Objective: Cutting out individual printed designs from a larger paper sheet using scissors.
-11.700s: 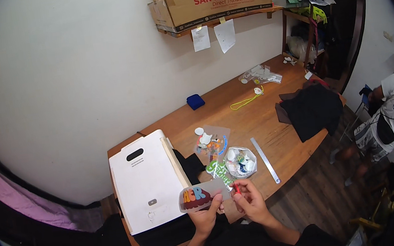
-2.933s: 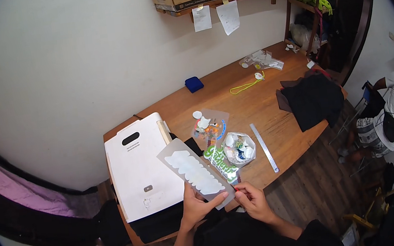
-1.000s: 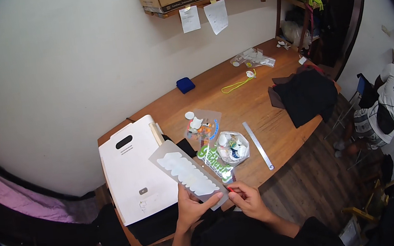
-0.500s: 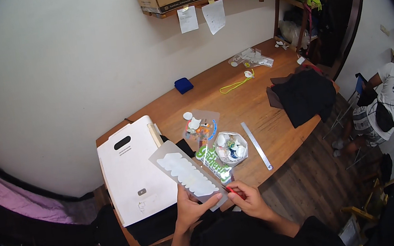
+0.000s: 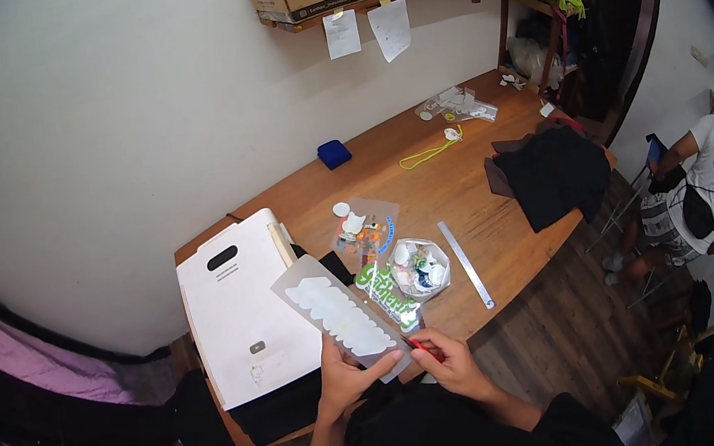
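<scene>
A film sheet (image 5: pixel 337 316) with a white scalloped-edge print slants in front of me. My left hand (image 5: pixel 348 381) grips its near end, thumb on top and fingers under it. In my right hand (image 5: pixel 457 369) are red-handled scissors (image 5: pixel 427 351), their dark tip against the sheet's right edge; the fingers partly hide them. Just beyond lies a clear film with green lettering (image 5: pixel 377 285). A plastic-lined tub of white scraps (image 5: pixel 421 269) stands next to it, partly over the film. Farther back is another printed film (image 5: pixel 365 231) with white cut-off pieces on it.
A white heat press-like machine (image 5: pixel 253 316) fills the table's left end. A steel ruler (image 5: pixel 464 263) lies right of the tub. Behind are a blue pouch (image 5: pixel 333 154), a yellow cord (image 5: pixel 429 156) and dark folded cloth (image 5: pixel 547 177). Another person (image 5: pixel 696 190) sits at far right.
My hands, the sheet and the scissors hold nearly the same place. At far right, the other person's arm has shifted a little.
</scene>
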`<move>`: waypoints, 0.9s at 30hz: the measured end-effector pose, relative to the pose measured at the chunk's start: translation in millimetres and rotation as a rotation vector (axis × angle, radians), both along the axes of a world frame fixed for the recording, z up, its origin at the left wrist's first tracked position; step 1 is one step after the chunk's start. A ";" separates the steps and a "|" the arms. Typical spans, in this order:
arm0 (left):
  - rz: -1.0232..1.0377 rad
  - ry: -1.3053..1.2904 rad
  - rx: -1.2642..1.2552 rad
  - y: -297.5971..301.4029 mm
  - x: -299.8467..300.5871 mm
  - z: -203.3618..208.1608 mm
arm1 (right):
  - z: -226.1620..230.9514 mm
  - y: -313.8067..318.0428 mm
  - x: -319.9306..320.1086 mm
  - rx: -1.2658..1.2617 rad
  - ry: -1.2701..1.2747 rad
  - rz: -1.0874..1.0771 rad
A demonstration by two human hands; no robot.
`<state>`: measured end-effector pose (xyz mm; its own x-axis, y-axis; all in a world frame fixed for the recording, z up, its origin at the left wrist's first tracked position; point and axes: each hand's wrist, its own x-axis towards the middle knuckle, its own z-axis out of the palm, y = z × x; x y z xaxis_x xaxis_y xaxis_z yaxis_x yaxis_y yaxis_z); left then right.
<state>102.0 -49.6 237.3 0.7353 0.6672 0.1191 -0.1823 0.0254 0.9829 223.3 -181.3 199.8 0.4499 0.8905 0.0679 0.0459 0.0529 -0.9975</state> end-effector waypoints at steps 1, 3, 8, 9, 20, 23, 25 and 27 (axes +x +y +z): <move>-0.005 0.000 -0.003 0.2 0.0 0.1 | -0.4 0.3 0.0 0.000 0.001 0.000; -0.007 -0.001 -0.016 -0.1 0.0 0.3 | -2.1 0.6 0.1 0.015 -0.013 -0.008; 0.005 0.004 -0.020 -0.9 -0.4 -1.5 | -6.4 2.1 -2.0 0.061 -0.015 -0.046; 0.001 -0.004 -0.021 -1.4 -1.3 -3.3 | -4.2 2.7 -2.4 0.073 -0.002 -0.059; -0.031 -0.006 0.014 -3.4 -1.1 -3.0 | 2.7 1.3 1.8 0.044 -0.012 -0.004; -0.032 -0.014 -0.024 -3.9 -0.2 -3.2 | 4.1 -0.3 1.9 0.048 -0.017 -0.021; -0.021 0.003 -0.042 -4.3 0.1 -2.6 | 5.5 -1.1 2.6 0.022 0.010 -0.010; -0.024 0.009 -0.030 -4.1 0.3 -3.2 | 5.9 -1.3 3.6 0.023 -0.045 -0.017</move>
